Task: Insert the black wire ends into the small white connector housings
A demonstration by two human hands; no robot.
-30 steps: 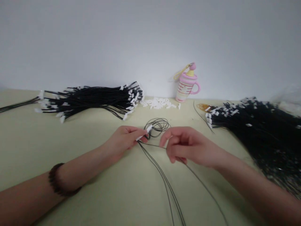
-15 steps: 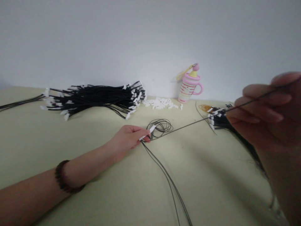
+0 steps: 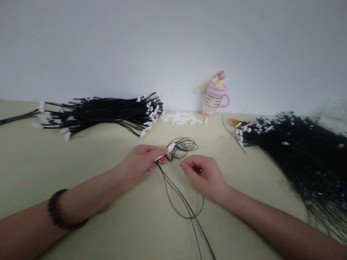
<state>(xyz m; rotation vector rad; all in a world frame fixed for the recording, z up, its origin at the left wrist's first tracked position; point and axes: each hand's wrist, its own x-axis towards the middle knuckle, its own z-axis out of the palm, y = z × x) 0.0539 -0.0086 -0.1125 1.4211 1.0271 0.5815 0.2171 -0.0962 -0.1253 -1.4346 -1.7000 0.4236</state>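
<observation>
Mid-table, my left hand is closed, pinching a slim white plastic piece between thumb and fingers. Thin black cords run from under this grip down past the table's near side, and a loose coil of black cord lies just beyond the fingertips. My right hand is beside the coil, thumb and forefinger pinched on a black cord whose tip I cannot make out. Below the hands, one cord hangs in a wide loop between them.
A bundle of black cords with white ends lies back left. Several loose white pieces are scattered beside it. A pink striped cup-shaped item stands against the wall. A large black cord pile covers the right side.
My right hand has come down and left from the upper right to near the coil. The cord it had stretched taut now hangs slack in a loop. My left hand keeps its grip.
</observation>
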